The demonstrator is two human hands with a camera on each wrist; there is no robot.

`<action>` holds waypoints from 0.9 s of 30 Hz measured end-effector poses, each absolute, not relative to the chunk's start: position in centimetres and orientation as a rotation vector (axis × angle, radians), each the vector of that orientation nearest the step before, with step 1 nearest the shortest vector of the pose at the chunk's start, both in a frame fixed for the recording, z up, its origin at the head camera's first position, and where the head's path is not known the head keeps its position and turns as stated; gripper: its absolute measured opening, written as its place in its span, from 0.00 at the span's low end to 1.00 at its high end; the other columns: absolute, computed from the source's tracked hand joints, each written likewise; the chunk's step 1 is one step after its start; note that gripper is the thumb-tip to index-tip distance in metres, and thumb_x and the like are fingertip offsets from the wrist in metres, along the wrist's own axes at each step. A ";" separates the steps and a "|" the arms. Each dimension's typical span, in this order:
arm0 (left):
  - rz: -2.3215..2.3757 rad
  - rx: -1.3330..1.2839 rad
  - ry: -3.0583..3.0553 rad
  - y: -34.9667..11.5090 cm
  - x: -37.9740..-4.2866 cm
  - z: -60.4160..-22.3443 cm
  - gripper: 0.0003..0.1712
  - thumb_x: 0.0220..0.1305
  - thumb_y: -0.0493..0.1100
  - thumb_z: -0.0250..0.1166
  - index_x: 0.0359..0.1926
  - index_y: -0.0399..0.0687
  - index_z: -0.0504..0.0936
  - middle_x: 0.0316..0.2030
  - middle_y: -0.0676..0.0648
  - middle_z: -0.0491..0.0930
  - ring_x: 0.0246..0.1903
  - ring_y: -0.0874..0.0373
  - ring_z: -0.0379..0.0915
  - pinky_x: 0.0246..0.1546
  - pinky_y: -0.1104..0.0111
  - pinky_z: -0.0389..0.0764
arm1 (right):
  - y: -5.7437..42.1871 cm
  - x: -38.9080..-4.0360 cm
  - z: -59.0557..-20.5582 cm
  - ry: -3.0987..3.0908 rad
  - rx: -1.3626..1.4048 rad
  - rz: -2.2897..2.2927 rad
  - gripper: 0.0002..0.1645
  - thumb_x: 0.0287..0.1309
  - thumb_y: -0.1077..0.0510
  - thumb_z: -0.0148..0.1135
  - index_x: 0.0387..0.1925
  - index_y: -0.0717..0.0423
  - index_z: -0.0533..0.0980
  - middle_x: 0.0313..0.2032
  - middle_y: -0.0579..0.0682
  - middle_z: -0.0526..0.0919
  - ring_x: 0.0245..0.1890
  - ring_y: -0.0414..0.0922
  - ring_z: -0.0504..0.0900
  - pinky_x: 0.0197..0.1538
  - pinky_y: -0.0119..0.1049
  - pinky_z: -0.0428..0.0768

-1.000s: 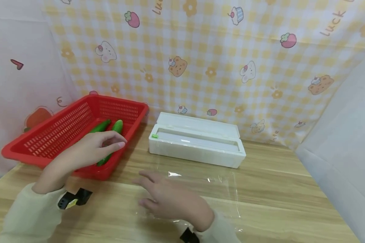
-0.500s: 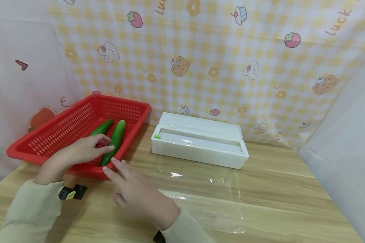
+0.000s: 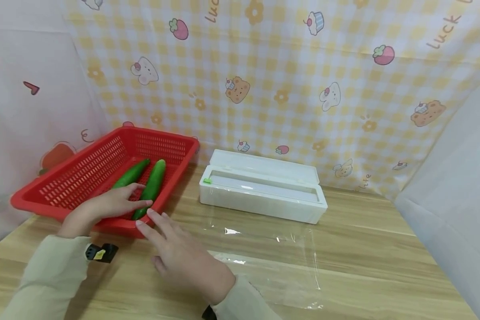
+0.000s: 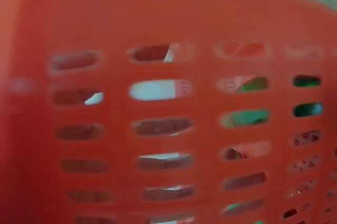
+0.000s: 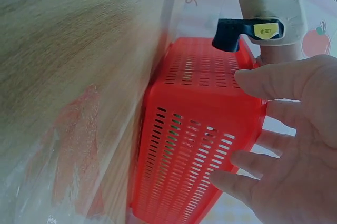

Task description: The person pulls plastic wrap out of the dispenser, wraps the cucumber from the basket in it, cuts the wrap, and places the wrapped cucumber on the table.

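Two green cucumbers lie side by side in a red plastic basket (image 3: 178,178) at the left of the head view: the left cucumber (image 3: 133,173) and the right cucumber (image 3: 156,178). My left hand (image 3: 114,202) reaches over the basket's near rim, its thumb across the near end of the right cucumber and its fingers loosely bent beside it; whether they press on it is unclear. Fingers spread, my right hand (image 3: 184,251) has its fingertips at the basket's near right corner. The left wrist view shows only the slotted basket wall (image 4: 116,19), with green through the slots.
A white cling film dispenser (image 3: 260,204) stands lid up at the back, with a green slider (image 3: 207,181) at its left end. Clear cling film (image 3: 272,280) stretches from it over the wooden table (image 3: 380,262). A checked cloth (image 3: 280,66) hangs behind.
My right hand has moved left from over the cling film to the basket's corner. My left hand has shifted lower onto the right cucumber. Both cucumbers stay in the basket.
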State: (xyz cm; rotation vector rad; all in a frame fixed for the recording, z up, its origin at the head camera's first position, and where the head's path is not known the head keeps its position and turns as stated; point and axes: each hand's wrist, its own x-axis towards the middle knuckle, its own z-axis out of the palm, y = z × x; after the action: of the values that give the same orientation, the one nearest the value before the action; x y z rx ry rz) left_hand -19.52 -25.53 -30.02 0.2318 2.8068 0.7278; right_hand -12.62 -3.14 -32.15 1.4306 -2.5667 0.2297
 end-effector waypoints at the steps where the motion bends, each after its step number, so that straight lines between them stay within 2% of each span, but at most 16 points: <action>1: 0.710 0.229 2.812 -25.6 -19.6 -30.2 0.47 0.63 0.62 0.55 0.65 0.27 0.55 0.59 0.23 0.62 0.55 0.32 0.62 0.51 0.39 0.66 | -3.1 -12.6 -32.2 -2.557 1.432 0.227 0.41 0.61 0.54 0.56 0.71 0.49 0.50 0.72 0.51 0.47 0.69 0.50 0.57 0.66 0.37 0.62; 7: 0.599 0.206 2.800 -25.6 -19.6 -30.6 0.51 0.59 0.60 0.59 0.67 0.28 0.50 0.57 0.23 0.62 0.48 0.36 0.65 0.50 0.37 0.65 | -3.2 -12.6 -32.4 -2.553 1.435 0.220 0.41 0.61 0.54 0.55 0.72 0.49 0.49 0.72 0.51 0.46 0.69 0.50 0.58 0.66 0.37 0.63; 10: 0.593 0.205 2.770 -25.5 -19.6 -30.5 0.51 0.59 0.58 0.60 0.68 0.27 0.47 0.59 0.23 0.60 0.49 0.35 0.64 0.52 0.36 0.63 | -3.2 -12.6 -32.5 -2.555 1.433 0.217 0.41 0.61 0.54 0.55 0.72 0.49 0.49 0.72 0.51 0.46 0.68 0.50 0.59 0.66 0.37 0.62; 14: 0.580 0.220 2.707 -25.2 -19.7 -30.4 0.47 0.61 0.50 0.58 0.68 0.26 0.45 0.61 0.21 0.57 0.52 0.33 0.62 0.55 0.36 0.59 | -3.2 -12.6 -32.5 -2.553 1.432 0.208 0.41 0.62 0.54 0.55 0.72 0.49 0.49 0.73 0.51 0.45 0.68 0.49 0.60 0.66 0.36 0.63; 17: 0.543 0.244 2.656 -25.0 -19.9 -30.3 0.42 0.61 0.43 0.56 0.68 0.28 0.45 0.59 0.21 0.59 0.50 0.35 0.64 0.54 0.39 0.62 | -3.2 -12.6 -32.6 -2.550 1.439 0.207 0.41 0.62 0.53 0.55 0.72 0.49 0.49 0.73 0.51 0.44 0.68 0.49 0.60 0.65 0.35 0.63; 23: 0.543 0.227 2.593 -24.7 -20.2 -30.3 0.38 0.60 0.39 0.56 0.69 0.37 0.53 0.54 0.25 0.66 0.45 0.38 0.64 0.46 0.47 0.67 | -3.2 -12.7 -32.5 -2.589 1.443 0.225 0.42 0.62 0.53 0.55 0.72 0.47 0.46 0.73 0.49 0.42 0.68 0.47 0.59 0.65 0.35 0.64; 27: 0.546 0.226 2.600 -24.6 -20.3 -30.2 0.33 0.59 0.38 0.57 0.65 0.36 0.61 0.49 0.30 0.70 0.43 0.40 0.65 0.44 0.50 0.68 | -3.1 -12.7 -32.4 -2.627 1.433 0.228 0.43 0.62 0.53 0.54 0.72 0.46 0.45 0.73 0.47 0.39 0.69 0.47 0.57 0.64 0.35 0.65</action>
State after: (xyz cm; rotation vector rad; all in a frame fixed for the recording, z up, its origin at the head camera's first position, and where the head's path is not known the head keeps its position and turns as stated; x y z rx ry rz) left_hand -20.30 -24.56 -30.23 0.2258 2.6002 0.5464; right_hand -12.70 -3.12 -32.45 1.4332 -2.6268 0.2281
